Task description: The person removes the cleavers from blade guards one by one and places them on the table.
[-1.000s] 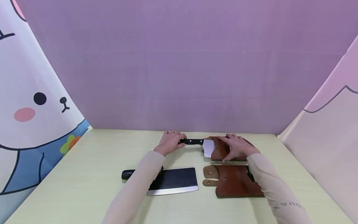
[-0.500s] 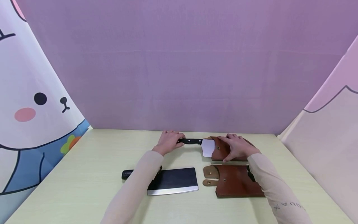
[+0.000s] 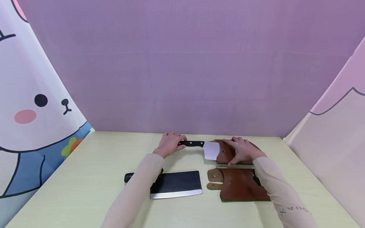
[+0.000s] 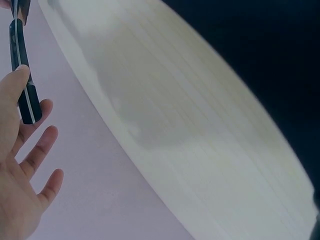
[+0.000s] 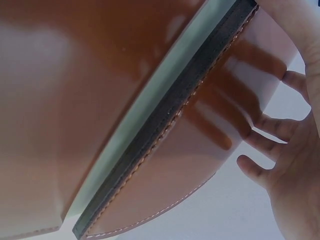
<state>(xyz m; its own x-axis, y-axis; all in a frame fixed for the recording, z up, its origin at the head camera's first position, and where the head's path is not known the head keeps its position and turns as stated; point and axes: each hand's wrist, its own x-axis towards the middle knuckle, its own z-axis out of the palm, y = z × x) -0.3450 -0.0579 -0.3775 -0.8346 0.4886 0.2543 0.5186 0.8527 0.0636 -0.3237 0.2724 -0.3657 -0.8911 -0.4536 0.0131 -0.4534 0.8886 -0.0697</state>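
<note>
My left hand [image 3: 169,145] pinches the black riveted handle of a small cleaver [image 3: 211,150] between thumb and fingers. The left wrist view shows the thumb and index finger on the end of that handle [image 4: 20,50], with the other fingers spread. Part of its bright blade is bare; the rest is hidden inside a brown leather sheath [image 3: 223,157]. Across that sheath lies my right hand [image 3: 242,150], thumb at the near edge and fingers at the far edge, holding it. Seen from the right wrist, the fingertips meet the edge of the stitched leather [image 5: 180,160].
A larger dark-bladed cleaver [image 3: 178,183] lies nearer me, its handle partly behind my left sleeve. To its right is a second brown sheath [image 3: 242,186] with two tan straps, overlapped by my right sleeve. A purple backdrop [image 3: 182,79] stands behind the pale table [image 3: 114,139].
My left hand has moved slightly left with the small cleaver, and more of its blade shows outside the sheath. The right hand and sheath have shifted very little.
</note>
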